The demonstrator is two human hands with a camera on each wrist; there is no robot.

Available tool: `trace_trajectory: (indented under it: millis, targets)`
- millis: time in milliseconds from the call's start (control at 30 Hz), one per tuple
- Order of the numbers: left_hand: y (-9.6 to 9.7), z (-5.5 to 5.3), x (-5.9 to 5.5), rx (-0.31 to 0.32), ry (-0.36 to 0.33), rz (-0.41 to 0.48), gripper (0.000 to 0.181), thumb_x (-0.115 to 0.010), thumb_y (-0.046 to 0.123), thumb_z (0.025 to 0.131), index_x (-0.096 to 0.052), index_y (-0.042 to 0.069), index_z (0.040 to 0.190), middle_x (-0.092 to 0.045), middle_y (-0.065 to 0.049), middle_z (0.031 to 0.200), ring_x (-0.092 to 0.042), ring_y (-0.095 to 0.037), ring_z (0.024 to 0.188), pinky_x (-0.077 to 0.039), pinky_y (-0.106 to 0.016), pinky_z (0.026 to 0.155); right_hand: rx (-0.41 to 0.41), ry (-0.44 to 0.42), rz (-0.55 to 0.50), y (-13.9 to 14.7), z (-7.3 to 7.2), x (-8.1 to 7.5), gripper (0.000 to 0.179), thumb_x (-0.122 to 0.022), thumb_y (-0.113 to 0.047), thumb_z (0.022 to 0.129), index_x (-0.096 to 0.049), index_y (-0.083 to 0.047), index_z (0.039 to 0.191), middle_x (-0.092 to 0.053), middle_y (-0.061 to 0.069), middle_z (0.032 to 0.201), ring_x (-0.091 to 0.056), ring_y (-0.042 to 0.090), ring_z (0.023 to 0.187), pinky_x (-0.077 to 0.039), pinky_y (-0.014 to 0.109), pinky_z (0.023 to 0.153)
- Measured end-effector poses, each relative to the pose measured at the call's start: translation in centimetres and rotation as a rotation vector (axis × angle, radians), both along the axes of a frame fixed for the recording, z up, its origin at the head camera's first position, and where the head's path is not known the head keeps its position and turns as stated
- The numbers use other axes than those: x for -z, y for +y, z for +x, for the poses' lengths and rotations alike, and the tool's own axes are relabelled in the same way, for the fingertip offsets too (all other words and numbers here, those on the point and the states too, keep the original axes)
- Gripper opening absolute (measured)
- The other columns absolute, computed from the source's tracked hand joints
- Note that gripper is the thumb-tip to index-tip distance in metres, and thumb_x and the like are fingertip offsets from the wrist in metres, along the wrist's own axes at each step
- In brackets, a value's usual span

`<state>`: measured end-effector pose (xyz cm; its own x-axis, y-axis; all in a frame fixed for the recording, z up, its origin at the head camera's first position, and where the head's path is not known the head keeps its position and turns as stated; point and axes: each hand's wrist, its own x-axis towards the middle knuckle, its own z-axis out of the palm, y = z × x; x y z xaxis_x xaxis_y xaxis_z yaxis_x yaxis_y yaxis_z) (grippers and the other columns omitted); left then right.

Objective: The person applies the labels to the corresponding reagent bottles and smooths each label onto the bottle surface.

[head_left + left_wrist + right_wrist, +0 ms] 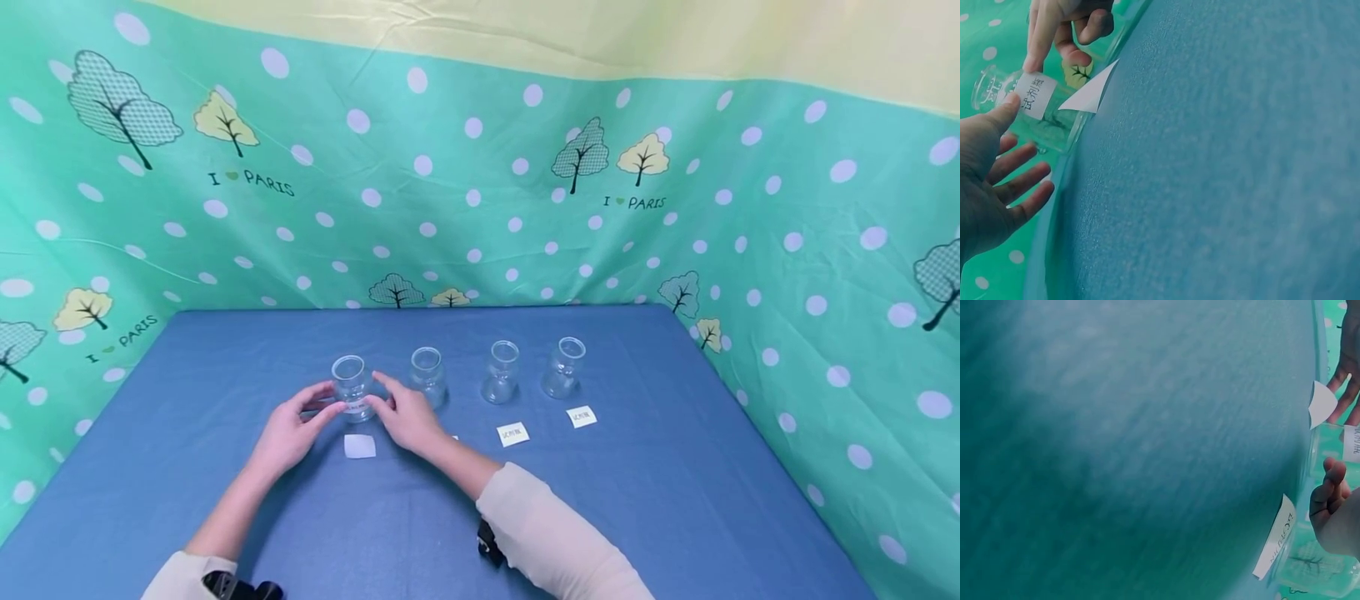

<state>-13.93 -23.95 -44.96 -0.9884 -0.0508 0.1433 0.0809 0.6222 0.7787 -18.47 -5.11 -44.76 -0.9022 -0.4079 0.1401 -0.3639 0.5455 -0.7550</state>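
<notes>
- Head view: a labelled jar (351,385) of clear glass stands upright on the blue-covered bench (420,525), between a person's two hands, leftmost in a row of four.
- Left hand (291,429): its grip is spread; the thumb touches one end of the white label (1036,100), the other fingers fanned out beside the glass.
- Right hand (408,418): its grip is spread at thumb and forefinger, the thumb at the label's other end, the forefinger reaching along the jar's side; the remaining fingers bend inward.
- A blank paper piece (360,447), curled up at one edge, lies just in front of this jar.
- Second jar (427,375) stands just past the right hand, its paper slip (1275,539) mostly hidden by the arm in the head view.
- Third jar (501,372) and fourth jar (563,368) stand further right, each with a handwritten slip (513,434) in front.
- Behind hangs a green dotted curtain (465,225).
</notes>
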Motion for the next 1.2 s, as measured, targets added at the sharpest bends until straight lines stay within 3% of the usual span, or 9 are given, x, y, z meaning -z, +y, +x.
trace_trajectory:
  millis: [167, 533, 833, 1067, 1200]
  targets:
    - [-0.38, -0.08, 0.19, 0.02, -0.007, -0.004, 0.056, -0.06, 0.036, 0.09, -0.049, 0.0, 0.132, -0.058, -0.023, 0.125, -0.06, -0.038, 0.107, -0.048, -0.049, 0.088, -0.009, 0.005, -0.016, 0.07, 0.02, 0.19, 0.044, -0.052, -0.034, 0.095, -0.049, -0.018, 0.136, -0.043, -0.007, 0.06, -0.037, 0.001, 0.049, -0.033, 0.017, 0.049]
    - [-0.26, -0.6, 0.8, 0.041, -0.015, -0.074, 0.058, -0.067, 0.032, 0.086, -0.05, -0.004, 0.129, -0.062, -0.025, 0.116, -0.062, -0.038, 0.101, -0.05, -0.047, 0.085, 0.048, -0.076, 0.027, -0.57, 0.16, 0.43, 0.054, -0.065, -0.036, 0.087, -0.05, -0.014, 0.134, -0.057, -0.005, 0.067, -0.047, 0.001, 0.054, -0.039, 0.016, 0.054]
    - [-0.2, -0.49, 0.32, 0.048, -0.006, -0.071, 0.051, -0.066, 0.029, 0.087, -0.054, -0.003, 0.125, -0.063, -0.023, 0.115, -0.063, -0.038, 0.099, -0.051, -0.047, 0.083, 0.034, 0.005, 0.044, -0.39, -0.06, 0.38, 0.045, -0.065, -0.03, 0.088, -0.055, -0.014, 0.129, -0.054, -0.004, 0.064, -0.042, -0.001, 0.052, -0.038, 0.014, 0.054]
    - [-0.43, -0.55, 0.32, 0.056, 0.026, -0.099, 0.049, -0.064, 0.024, 0.089, -0.052, -0.004, 0.128, -0.065, -0.022, 0.113, -0.064, -0.036, 0.097, -0.052, -0.037, 0.076, 0.043, 0.023, 0.053, -0.14, -0.06, 0.53, 0.037, -0.06, -0.025, 0.092, -0.058, -0.014, 0.127, -0.047, -0.007, 0.059, -0.04, 0.0, 0.05, -0.036, 0.014, 0.052]
    - [-0.6, -0.39, 0.22, 0.048, 0.007, -0.111, 0.051, -0.063, 0.021, 0.09, -0.047, -0.005, 0.131, -0.064, -0.023, 0.114, -0.064, -0.036, 0.096, -0.051, -0.029, 0.072, 0.046, 0.013, 0.062, 0.01, 0.14, 0.55, 0.033, -0.059, -0.025, 0.092, -0.06, -0.014, 0.123, -0.048, -0.007, 0.059, -0.041, 0.0, 0.05, -0.036, 0.015, 0.051]
